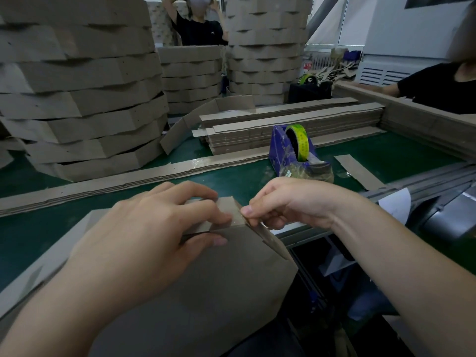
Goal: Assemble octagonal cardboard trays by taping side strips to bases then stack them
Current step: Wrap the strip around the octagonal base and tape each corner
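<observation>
A brown cardboard tray (206, 292) lies tilted at the near table edge, its base toward me. My left hand (144, 228) grips the tray's top corner, fingers over the side strip (229, 204) and thumb under the fold. My right hand (280, 204) pinches a short piece of clear tape against that same corner, where a cardboard flap (273, 240) sticks out to the right. A blue tape dispenser (296, 150) with a green-yellow roll stands just behind my hands.
Tall stacks of finished trays (77, 94) fill the left and back. Flat side strips (291, 127) lie piled mid-table, one long strip (128, 179) runs across the green table. Two people in black stand behind and at right. A second dispenser (309, 86) sits farther back.
</observation>
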